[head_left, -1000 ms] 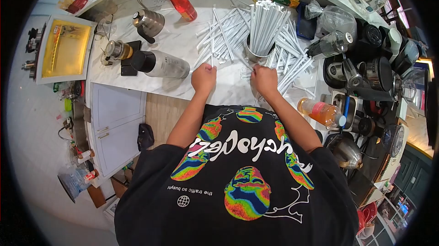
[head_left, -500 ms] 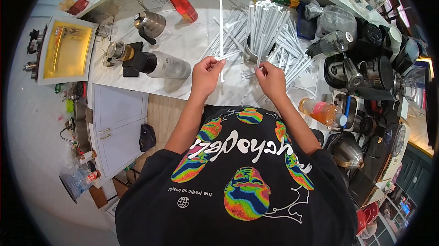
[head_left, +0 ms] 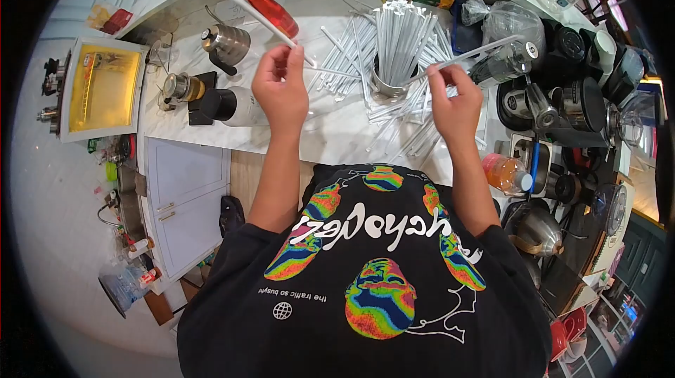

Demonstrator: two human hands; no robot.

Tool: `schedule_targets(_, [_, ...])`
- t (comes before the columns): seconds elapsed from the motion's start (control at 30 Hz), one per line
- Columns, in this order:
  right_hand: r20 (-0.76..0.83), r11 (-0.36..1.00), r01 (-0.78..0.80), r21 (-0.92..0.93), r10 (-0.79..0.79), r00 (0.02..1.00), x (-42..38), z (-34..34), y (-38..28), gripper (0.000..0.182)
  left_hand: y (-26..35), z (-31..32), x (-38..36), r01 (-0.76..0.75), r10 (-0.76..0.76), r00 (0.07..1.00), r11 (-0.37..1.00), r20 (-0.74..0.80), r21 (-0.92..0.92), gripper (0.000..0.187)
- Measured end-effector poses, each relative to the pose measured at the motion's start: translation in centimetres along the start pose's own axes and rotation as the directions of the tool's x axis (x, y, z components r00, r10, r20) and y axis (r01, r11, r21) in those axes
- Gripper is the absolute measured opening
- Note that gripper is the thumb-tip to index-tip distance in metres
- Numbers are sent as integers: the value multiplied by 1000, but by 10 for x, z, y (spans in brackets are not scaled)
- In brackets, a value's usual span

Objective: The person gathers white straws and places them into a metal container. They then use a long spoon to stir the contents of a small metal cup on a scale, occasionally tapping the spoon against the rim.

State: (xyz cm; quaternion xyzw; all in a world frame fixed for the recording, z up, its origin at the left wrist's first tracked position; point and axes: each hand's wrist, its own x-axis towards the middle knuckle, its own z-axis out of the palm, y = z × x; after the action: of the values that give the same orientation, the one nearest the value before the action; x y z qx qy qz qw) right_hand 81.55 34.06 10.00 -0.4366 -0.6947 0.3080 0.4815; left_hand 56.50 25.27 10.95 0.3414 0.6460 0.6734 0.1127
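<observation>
Straws, white and paper-wrapped, occupy both of my hands. My left hand (head_left: 280, 86) is raised above the surface and pinches one long wrapped straw (head_left: 239, 0), which slants up and away to the far left, its tip reaching past the red bottle (head_left: 271, 7). My right hand (head_left: 455, 100) is closed on a second straw (head_left: 470, 53), which runs off to the right toward the clear plastic bag (head_left: 512, 26); a thin strip of white wrapper (head_left: 330, 71) lies stretched between the two hands. Both straws are slim, straight and uniformly white.

Between my hands, slightly farther away, stands a metal cup (head_left: 390, 82) packed with upright straws, and around it a loose heap of straws (head_left: 415, 114) lies fanned across the surface (head_left: 323, 125), which is pale marble with grey veining and a curved far edge. On the left part stand a steel gooseneck kettle (head_left: 226, 44) and a dark-capped metal flask (head_left: 228, 105) lying on its side. At the right, dark coffee gear (head_left: 562, 107) crowds together, with an orange drink bottle (head_left: 505, 173) near me. White cabinet doors (head_left: 184, 195) sit below the surface, and a yellow-lit case (head_left: 98, 82) lies far left.
</observation>
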Motion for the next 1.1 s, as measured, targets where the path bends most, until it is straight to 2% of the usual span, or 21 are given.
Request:
schedule_targets(0.07, [-58, 1000, 8, 16, -7, 998, 13, -1, -3, 18, 22, 8, 9, -23, 23, 1000, 999, -15, -32, 16])
schedule_targets(0.17, [-23, 999, -3, -35, 2, 1000, 28, 5, 9, 18, 16, 25, 14, -29, 35, 991, 998, 128, -53, 14])
schedule_targets(0.2, [3, 999, 5, -43, -5, 1000, 30, 9, 17, 19, 8, 34, 11, 50, -36, 978, 997, 204, -63, 15])
schedule_targets(0.37, [130, 987, -75, -142, 93, 987, 33, 28, 39, 22, -55, 77, -16, 70, -150, 871, 980, 467, 185, 22])
schedule_targets(0.47, [211, 972, -130, -197, 172, 962, 32, 33, 47, 23, -80, 92, -25, 106, -180, 873, 977, 454, 184, 25])
schedule_targets(0.57, [193, 979, -108, -174, 142, 971, 30, 36, 56, 25, -82, 95, -25, -1, -105, 894, 972, 436, 237, 26])
schedule_targets(0.7, [168, 973, -168, -158, 194, 967, 35, 39, 57, 31, -83, 95, -21, -25, -86, 914, 963, 396, 267, 34])
schedule_targets(0.8, [17, 982, -102, -159, 106, 994, 36, 45, 59, 46, -80, 98, -18, -3, -100, 936, 956, 337, 293, 41])
schedule_targets(0.87, [-15, 980, -122, -156, 121, 993, 37, 50, 58, 57, -72, 102, -17, 38, -126, 953, 952, 274, 304, 46])
schedule_targets(0.9, [-34, 979, -132, -156, 129, 991, 37, 52, 57, 62, -74, 103, -16, 17, -114, 946, 952, 304, 305, 44])
schedule_targets(1.0, [43, 975, -173, -141, 180, 983, 37, 58, 66, 60, -78, 106, -12, -74, -64, 914, 945, 400, 320, 37])
schedule_targets(1.07, [110, 979, -148, -140, 164, 980, 39, 57, 69, 51, -78, 107, -10, -170, -15, 882, 922, 471, 347, 32])
schedule_targets(1.1, [144, 981, -136, -138, 156, 977, 39, 57, 70, 47, -76, 109, -8, -155, -24, 883, 928, 469, 339, 30])
